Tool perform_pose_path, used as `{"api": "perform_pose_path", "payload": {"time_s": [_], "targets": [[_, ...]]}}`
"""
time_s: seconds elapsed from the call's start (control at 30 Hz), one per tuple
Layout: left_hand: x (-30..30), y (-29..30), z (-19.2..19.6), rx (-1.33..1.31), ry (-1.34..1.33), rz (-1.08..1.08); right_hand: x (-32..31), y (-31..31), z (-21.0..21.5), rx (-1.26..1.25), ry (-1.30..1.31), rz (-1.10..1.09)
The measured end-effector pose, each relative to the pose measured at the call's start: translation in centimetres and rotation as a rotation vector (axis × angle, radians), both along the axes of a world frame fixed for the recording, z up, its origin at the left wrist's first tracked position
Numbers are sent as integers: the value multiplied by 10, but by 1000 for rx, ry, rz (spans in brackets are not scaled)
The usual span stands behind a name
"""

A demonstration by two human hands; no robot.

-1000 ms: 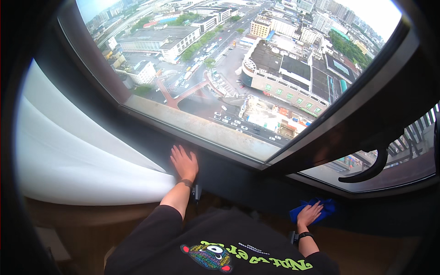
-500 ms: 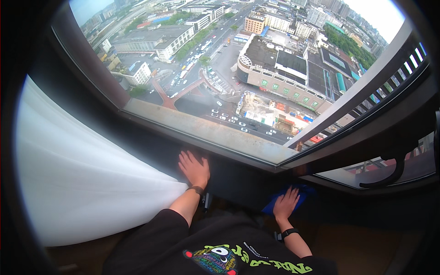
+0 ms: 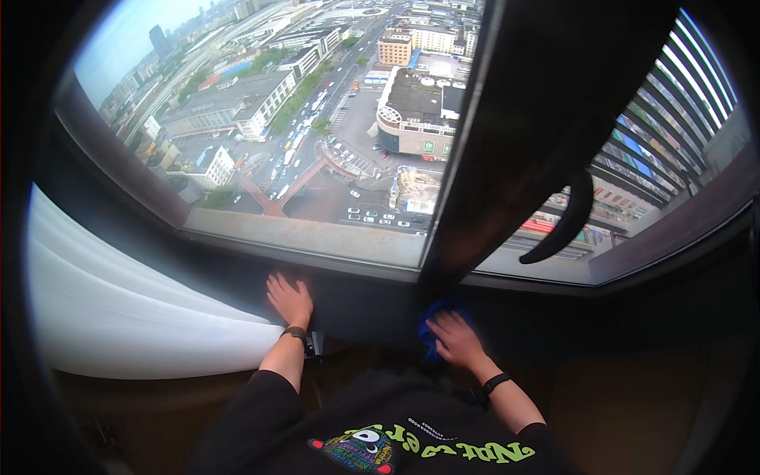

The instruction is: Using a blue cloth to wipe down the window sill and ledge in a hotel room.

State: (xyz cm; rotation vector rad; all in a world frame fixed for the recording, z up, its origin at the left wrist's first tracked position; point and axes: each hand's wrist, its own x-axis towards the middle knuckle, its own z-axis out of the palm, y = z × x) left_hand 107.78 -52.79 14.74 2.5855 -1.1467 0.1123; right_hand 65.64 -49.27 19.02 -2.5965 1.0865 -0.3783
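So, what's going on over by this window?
A person in a dark T-shirt has both hands on the dark ledge. The right hand rests over a blue cloth, near the foot of the dark window post. The left hand holds nothing; it lies with fingers spread beside the white curtain.

The cloth [image 3: 447, 305] lies on the sill [image 3: 364, 310] beneath the right hand [image 3: 457, 339]; from it, the curtain [image 3: 134, 317] sits at nine o'clock, the window handle [image 3: 576, 218] at two.

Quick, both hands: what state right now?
Left hand: open, flat on the dark sill.
Right hand: open, laid over a blue cloth.
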Motion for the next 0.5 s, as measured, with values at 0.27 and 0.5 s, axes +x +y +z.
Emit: {"api": "perform_pose_path", "payload": {"time_s": [0.27,0.5], "targets": [[-17,21,21,58,17,175,-104,-4,15,-29,-2,-259],[-45,45,-5,-14,27,355,-172,1,6,-55,-6,-501]]}}
